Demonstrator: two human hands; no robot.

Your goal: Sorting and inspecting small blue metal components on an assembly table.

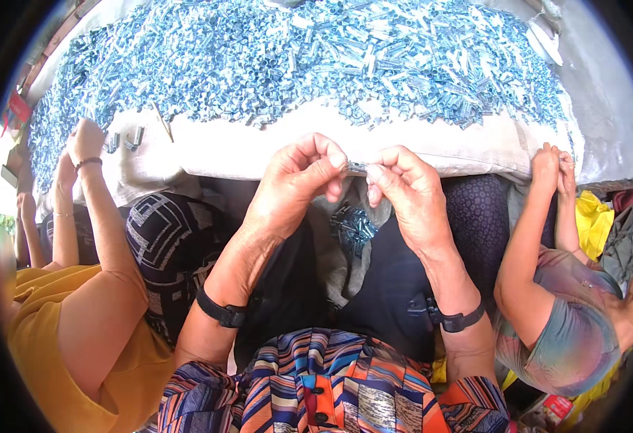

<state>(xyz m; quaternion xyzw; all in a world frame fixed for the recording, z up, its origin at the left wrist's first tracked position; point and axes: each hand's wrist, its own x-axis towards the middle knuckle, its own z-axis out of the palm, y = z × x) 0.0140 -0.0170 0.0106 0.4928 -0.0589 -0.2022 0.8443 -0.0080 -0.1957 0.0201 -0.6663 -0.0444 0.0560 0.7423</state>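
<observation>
My left hand (298, 177) and my right hand (409, 189) meet in front of the table's near edge. Between their fingertips is a small bluish-silver metal sleeve (357, 167), pinched from both sides; its exact shape is partly covered by the fingers. Below, in a cloth hollow between my knees, lies a heap of similar shiny metal pieces (354, 229). Just beyond my hands the table holds a broad, thick pile of small bluish metal sleeves (295, 61), some short and ring-like, others longer.
Pale cloth (244, 148) covers the table's near edge. Loose sleeves (134, 137) and a thin stick (162, 121) lie at left. Close on either side sit co-workers, one in a mustard top (78, 325), another in a multicoloured shirt (569, 325), their hands at the table edge.
</observation>
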